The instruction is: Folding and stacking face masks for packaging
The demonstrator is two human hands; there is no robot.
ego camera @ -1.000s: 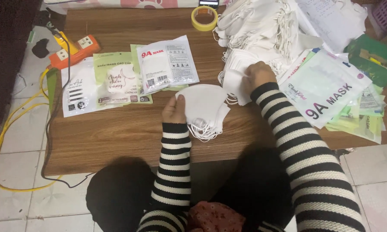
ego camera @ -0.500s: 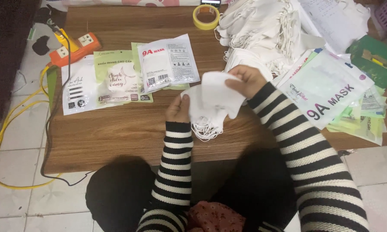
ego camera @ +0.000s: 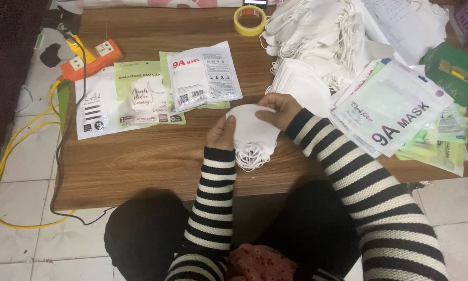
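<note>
A small stack of white face masks point(ego camera: 252, 136) rests near the front edge of the brown wooden table point(ego camera: 156, 156), its ear loops hanging toward me. My left hand point(ego camera: 221, 133) grips the stack's left side. From above, my right hand point(ego camera: 278, 110) presses on the top mask. Both arms wear black-and-white striped sleeves. A big loose heap of white masks point(ego camera: 322, 36) lies behind my right hand.
Three flat mask packages point(ego camera: 156, 91) lie side by side at the left. A pile of printed pouches point(ego camera: 395, 112) covers the right. A yellow tape roll point(ego camera: 249, 20) sits at the back. An orange power strip point(ego camera: 91, 57) with yellow cable hangs off the left corner.
My right hand took a mask from the heap at the right, carried it left and laid it on the stack held by my left hand.
</note>
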